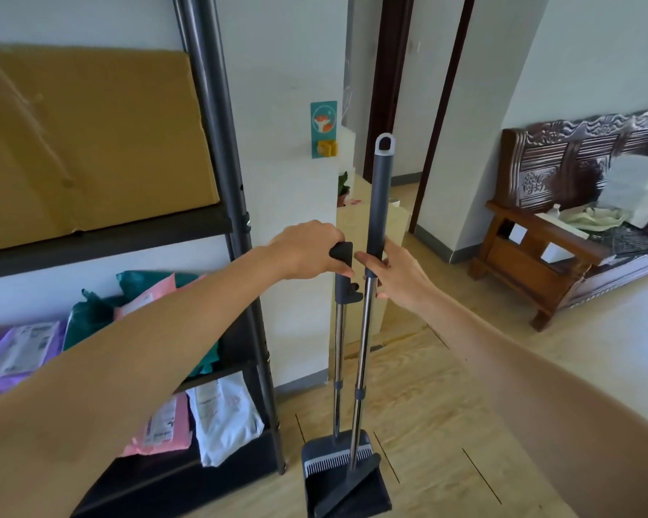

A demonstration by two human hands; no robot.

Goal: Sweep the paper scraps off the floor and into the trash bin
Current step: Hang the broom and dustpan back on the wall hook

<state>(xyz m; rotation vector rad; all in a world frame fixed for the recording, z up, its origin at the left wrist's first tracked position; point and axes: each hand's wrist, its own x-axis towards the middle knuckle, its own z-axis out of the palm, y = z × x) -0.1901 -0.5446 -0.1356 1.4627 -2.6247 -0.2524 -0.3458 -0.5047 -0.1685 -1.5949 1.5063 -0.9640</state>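
A grey broom [378, 203] and a dark long-handled dustpan [339, 338] stand upright together on the wooden floor, the broom head resting in the dustpan's tray [348, 491]. My left hand [307, 252] is closed over the dustpan handle's dark top grip. My right hand [397, 272] touches the broom's grey handle from the right, fingers spread and not wrapped around it. No paper scraps and no trash bin are in view.
A dark metal shelf rack [236, 218] stands left, holding a cardboard box [90, 143] and mail bags [221, 416]. A white wall corner [296, 181] is behind the tools. A carved wooden bench [562, 248] stands at the right. A doorway [404, 106] opens beyond.
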